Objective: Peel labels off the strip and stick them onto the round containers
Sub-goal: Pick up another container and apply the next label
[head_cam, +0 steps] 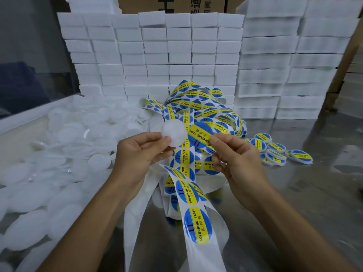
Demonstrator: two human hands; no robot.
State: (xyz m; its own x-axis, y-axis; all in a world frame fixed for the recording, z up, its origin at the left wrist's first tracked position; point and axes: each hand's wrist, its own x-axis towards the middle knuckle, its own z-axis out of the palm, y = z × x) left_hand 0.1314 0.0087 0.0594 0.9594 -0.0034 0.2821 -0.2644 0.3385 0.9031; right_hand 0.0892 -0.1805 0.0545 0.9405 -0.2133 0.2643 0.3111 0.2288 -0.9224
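My left hand pinches a plain white round container by its lower edge, held up over the table. My right hand pinches a blue and yellow "Soldering Paste" label at its right edge, just right of the container and touching or nearly touching it. Beneath both hands the white label strip runs down toward me, several labels still on it. A tangled heap of strip lies behind the hands.
A big pile of unlabelled white containers covers the left of the metal table. Several labelled containers lie at the right. Stacked white boxes wall off the back, with a cardboard box behind them.
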